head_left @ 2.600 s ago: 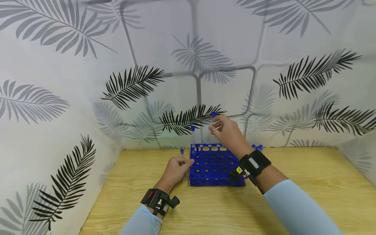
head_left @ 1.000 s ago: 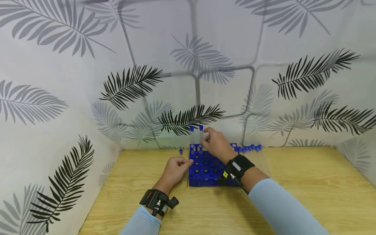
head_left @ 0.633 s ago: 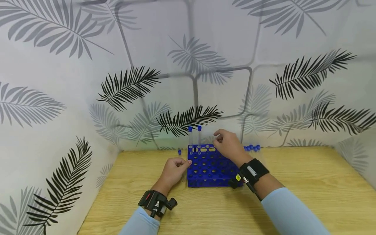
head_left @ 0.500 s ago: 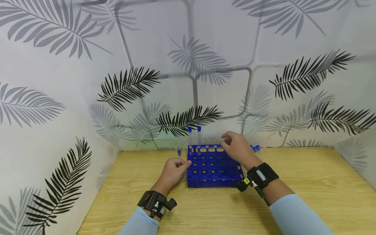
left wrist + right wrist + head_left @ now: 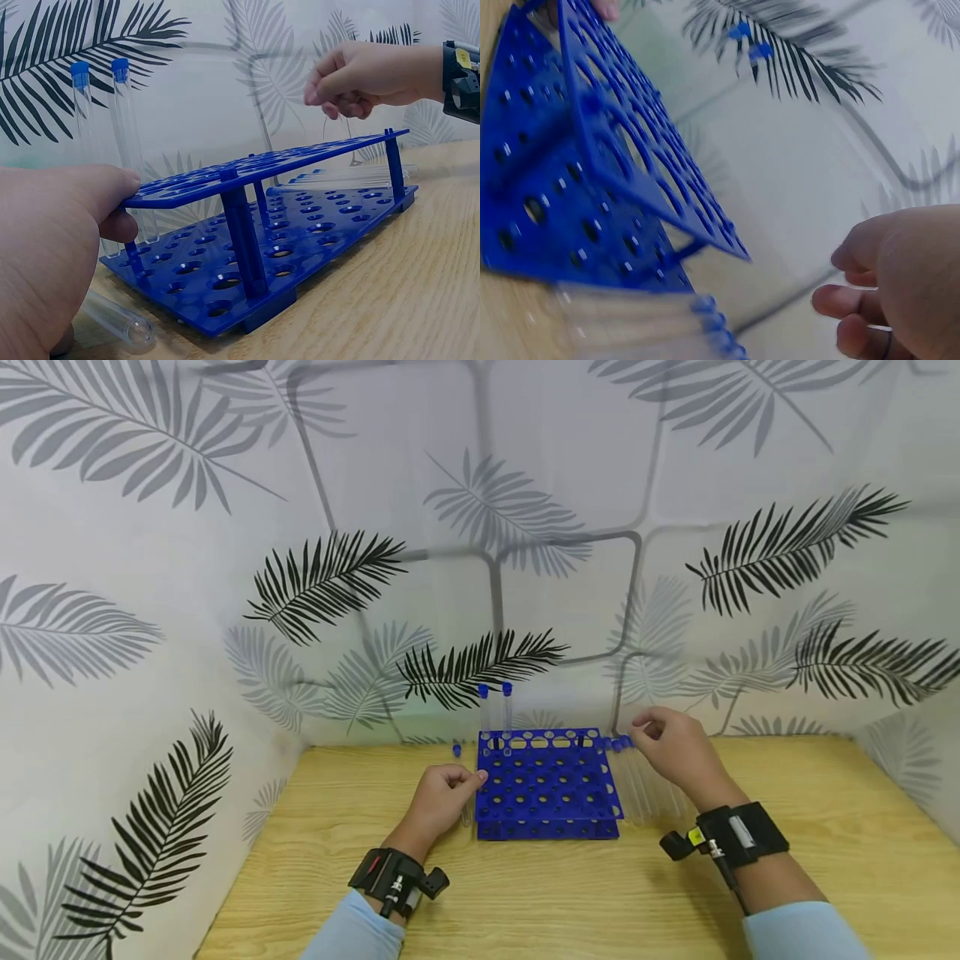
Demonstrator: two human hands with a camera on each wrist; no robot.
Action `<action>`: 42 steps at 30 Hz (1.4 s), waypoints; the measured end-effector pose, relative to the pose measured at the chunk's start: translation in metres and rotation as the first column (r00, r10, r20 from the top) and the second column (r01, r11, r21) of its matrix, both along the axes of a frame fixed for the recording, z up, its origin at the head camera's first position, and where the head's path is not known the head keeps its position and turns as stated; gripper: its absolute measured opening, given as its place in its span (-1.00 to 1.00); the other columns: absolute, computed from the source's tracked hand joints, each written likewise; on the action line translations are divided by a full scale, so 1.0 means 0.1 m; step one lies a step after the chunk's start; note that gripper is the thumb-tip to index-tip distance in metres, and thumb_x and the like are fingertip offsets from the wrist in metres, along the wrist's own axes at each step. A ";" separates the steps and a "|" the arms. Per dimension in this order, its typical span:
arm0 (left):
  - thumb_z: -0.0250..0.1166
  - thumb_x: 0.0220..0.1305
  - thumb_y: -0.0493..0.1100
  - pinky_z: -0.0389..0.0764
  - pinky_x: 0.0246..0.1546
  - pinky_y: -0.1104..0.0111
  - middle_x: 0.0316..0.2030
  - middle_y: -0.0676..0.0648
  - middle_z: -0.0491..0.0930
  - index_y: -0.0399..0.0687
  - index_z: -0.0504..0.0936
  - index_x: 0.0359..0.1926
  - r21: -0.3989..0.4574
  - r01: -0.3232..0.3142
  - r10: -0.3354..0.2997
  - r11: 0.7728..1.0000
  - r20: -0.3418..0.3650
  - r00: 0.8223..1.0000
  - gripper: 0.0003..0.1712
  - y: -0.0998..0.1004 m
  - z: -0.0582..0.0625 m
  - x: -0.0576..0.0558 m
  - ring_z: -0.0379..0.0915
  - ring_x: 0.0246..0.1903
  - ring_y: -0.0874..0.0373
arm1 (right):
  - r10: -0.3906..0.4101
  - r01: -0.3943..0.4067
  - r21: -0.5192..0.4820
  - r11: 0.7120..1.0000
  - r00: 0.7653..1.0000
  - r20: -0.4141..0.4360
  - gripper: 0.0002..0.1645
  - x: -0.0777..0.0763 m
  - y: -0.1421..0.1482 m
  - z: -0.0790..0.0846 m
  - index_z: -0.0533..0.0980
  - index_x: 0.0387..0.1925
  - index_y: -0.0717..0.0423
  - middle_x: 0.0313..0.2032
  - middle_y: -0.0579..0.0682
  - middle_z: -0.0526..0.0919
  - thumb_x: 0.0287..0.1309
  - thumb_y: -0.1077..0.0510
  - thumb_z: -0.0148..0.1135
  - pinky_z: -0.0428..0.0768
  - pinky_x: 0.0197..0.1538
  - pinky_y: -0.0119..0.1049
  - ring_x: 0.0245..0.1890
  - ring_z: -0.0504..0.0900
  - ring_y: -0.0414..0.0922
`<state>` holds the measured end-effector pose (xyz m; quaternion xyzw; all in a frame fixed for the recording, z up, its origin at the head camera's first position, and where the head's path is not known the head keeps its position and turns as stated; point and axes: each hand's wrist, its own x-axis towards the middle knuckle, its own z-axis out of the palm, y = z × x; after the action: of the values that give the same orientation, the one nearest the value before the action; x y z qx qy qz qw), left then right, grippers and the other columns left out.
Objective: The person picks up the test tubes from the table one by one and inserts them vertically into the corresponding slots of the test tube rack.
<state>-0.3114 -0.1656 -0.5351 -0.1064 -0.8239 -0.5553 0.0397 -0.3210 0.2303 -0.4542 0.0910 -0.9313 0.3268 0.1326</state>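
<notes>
The head view looks forward and down from six o'clock, far enough back to hold the whole rack (image 5: 553,811) and much of the surface (image 5: 540,902); the left wrist view sits low and close at the rack's eight o'clock, facing two; the right wrist view, close and rolled, looks from four toward eleven. All three share the rack.

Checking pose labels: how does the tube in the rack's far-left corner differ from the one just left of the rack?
Pose: the corner tube stands upright; the left tube lies down.
Support: the corner tube sits in the blue rack; the left tube rests on the table.
Visibility, head view: the left hand covers part of the left tube, none of the corner tube.
Shared: clear bodies, blue caps.
</notes>
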 end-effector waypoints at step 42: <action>0.45 0.64 0.06 0.63 -0.19 0.27 -0.68 0.11 0.53 -0.07 0.84 -0.40 -0.014 -0.011 0.011 1.000 -0.004 1.000 -0.56 0.01 -0.01 0.01 0.50 -0.69 0.16 | -0.017 0.023 -0.011 1.000 0.910 0.414 -0.70 -0.11 0.70 -0.39 0.70 -0.10 0.33 -0.41 0.07 0.68 0.57 0.12 0.26 0.63 -0.34 -0.17 -0.45 0.63 -0.02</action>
<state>-0.3107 -0.1644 -0.5357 -0.1032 -0.8282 -0.5491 0.0437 -0.3324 0.3003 -0.4937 0.0092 -0.9365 0.3446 -0.0638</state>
